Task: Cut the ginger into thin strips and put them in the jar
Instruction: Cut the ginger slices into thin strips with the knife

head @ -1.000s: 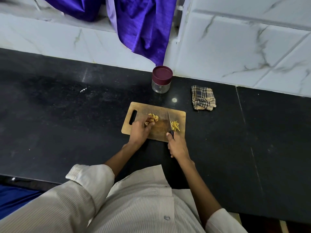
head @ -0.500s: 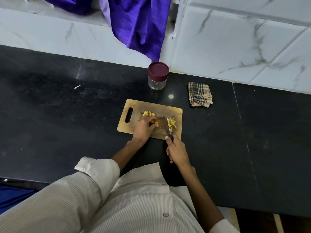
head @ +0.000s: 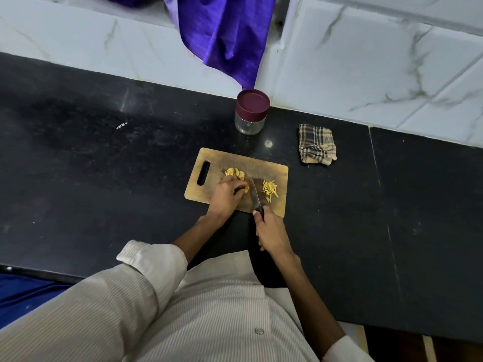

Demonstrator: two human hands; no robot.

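A wooden cutting board (head: 224,160) lies on the black counter. Yellow ginger slices (head: 235,173) sit near its middle, and a small heap of thin ginger strips (head: 269,189) lies toward its right end. My left hand (head: 226,195) presses down a few slices with its fingertips. My right hand (head: 271,232) grips the black handle of a knife (head: 254,195), whose blade stands just right of my left fingertips. Behind the board stands a glass jar (head: 249,123) with its maroon lid (head: 253,103) on.
A folded checked cloth (head: 317,146) lies right of the jar. A purple cloth (head: 224,35) hangs down the white marble wall above the jar. The black counter (head: 91,165) stretches far left and right of the board.
My left hand pulled some slices away from the pile toward the blade. The knife shifted slightly left, away from the strips. The camera tilted a little.
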